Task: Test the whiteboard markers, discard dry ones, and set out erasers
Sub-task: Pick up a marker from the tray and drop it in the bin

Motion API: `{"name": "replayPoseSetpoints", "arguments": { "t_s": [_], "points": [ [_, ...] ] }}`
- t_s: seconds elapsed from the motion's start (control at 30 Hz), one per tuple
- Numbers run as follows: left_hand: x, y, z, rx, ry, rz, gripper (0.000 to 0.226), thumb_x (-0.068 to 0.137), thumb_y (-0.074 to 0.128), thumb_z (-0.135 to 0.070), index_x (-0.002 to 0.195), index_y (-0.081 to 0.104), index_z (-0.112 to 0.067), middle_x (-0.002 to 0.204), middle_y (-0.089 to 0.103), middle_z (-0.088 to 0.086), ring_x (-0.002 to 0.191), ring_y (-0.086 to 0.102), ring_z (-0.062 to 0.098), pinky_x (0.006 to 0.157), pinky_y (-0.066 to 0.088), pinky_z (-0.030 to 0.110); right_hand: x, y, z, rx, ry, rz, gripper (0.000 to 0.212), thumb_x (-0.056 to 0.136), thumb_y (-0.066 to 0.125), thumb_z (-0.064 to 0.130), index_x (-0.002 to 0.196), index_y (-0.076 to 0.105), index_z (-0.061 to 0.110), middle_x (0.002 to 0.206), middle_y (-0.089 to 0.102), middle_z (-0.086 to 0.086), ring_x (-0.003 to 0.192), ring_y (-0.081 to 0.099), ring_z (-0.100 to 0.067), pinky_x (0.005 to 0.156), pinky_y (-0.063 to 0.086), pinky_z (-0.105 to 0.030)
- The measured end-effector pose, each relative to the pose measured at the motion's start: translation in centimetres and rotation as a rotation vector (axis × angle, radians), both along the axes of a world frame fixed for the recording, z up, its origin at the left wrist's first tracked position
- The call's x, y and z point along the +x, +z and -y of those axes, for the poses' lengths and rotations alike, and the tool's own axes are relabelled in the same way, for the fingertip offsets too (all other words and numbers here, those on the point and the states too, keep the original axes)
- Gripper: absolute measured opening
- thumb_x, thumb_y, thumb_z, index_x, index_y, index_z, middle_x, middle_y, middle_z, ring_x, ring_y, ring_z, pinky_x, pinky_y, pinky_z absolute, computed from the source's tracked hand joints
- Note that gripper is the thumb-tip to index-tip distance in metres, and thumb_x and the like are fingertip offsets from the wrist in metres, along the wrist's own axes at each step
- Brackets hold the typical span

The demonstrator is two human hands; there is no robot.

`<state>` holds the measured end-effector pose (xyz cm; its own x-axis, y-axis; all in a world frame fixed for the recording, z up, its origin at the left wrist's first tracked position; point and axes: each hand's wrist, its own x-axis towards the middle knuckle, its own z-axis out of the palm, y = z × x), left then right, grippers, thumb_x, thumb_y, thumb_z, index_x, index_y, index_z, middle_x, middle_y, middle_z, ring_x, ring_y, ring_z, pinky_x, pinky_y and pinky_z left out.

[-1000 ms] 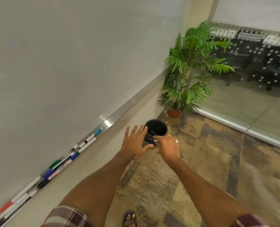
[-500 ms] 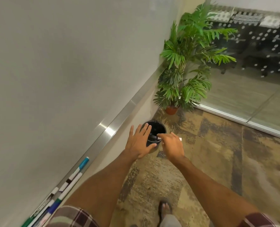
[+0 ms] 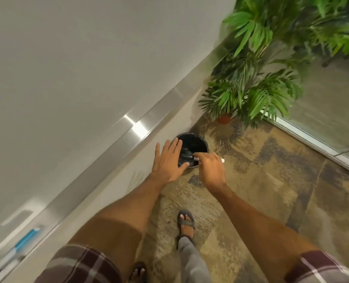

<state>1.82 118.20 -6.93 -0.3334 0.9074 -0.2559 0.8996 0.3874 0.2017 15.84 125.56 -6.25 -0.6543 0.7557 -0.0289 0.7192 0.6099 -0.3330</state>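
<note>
A black round bin [image 3: 198, 142] stands on the carpet against the wall below the whiteboard [image 3: 77, 68]. My right hand [image 3: 210, 170] holds a white marker [image 3: 222, 160] above the bin's near rim; the marker's dark end points toward the bin and its white end sticks out past my knuckles. My left hand [image 3: 167, 162] hovers beside it with fingers spread and straight, over the bin's left edge, holding nothing. Blurred markers with blue caps [image 3: 24, 244] lie on the metal tray [image 3: 112, 148] at the lower left.
A potted green plant [image 3: 257, 78] stands in the corner just past the bin. A glass wall with a metal floor rail [image 3: 312, 139] runs along the right. My sandalled foot [image 3: 186, 223] is on the patterned carpet below my hands.
I have stepped closer to the bin, which now looks larger and nearer. Both hands stay over it with the marker. Most of the tray's markers have slid out of view at the left.
</note>
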Motion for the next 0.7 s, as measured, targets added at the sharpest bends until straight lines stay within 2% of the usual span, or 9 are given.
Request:
{"name": "replayPoseSetpoints", "arguments": {
  "t_s": [0.2,0.33,0.53,0.7],
  "points": [
    [-1.7,-6.3,-7.1,-0.089,0.039,0.046,0.085,0.095,0.047,-0.053,0.155,-0.002,-0.017,0.164,-0.001,0.003,0.15,-0.003,0.025,0.119,-0.002,0.052,-2.4,-5.0,-8.6,-0.069,0.084,0.069,0.06,0.063,0.076,0.0,0.12,0.063,0.012,0.117,0.067,-0.005,0.108,0.059,-0.025,0.101,0.038,-0.037],
    [-2.5,-10.7,-10.3,-0.112,0.104,0.086,0.085,0.095,0.05,-0.049,0.155,-0.001,-0.018,0.164,-0.001,0.003,0.15,-0.002,0.025,0.12,-0.002,0.051,-4.0,-9.9,-12.7,-0.049,0.107,0.082,0.044,0.078,0.062,-0.001,0.119,0.064,0.016,0.113,0.068,-0.004,0.104,0.059,-0.023,0.097,0.04,-0.034],
    [-3.3,-16.4,-13.5,-0.159,0.14,0.073,0.082,0.097,0.048,-0.046,0.155,-0.002,-0.016,0.164,-0.002,0.002,0.15,-0.002,0.023,0.12,-0.002,0.049,-6.0,-16.2,-16.6,-0.09,0.142,0.083,0.046,0.079,0.058,-0.006,0.12,0.062,0.015,0.114,0.068,-0.007,0.105,0.059,-0.024,0.102,0.035,-0.035],
    [-3.8,-19.8,-15.0,-0.146,0.155,0.072,0.081,0.097,0.049,-0.045,0.155,0.001,-0.015,0.164,0.0,0.003,0.15,0.002,0.024,0.121,0.001,0.049,-7.0,-19.1,-18.5,-0.126,0.185,0.088,0.04,0.085,0.055,-0.001,0.122,0.06,0.014,0.115,0.066,-0.008,0.107,0.058,-0.024,0.105,0.031,-0.033]
  ]
}}
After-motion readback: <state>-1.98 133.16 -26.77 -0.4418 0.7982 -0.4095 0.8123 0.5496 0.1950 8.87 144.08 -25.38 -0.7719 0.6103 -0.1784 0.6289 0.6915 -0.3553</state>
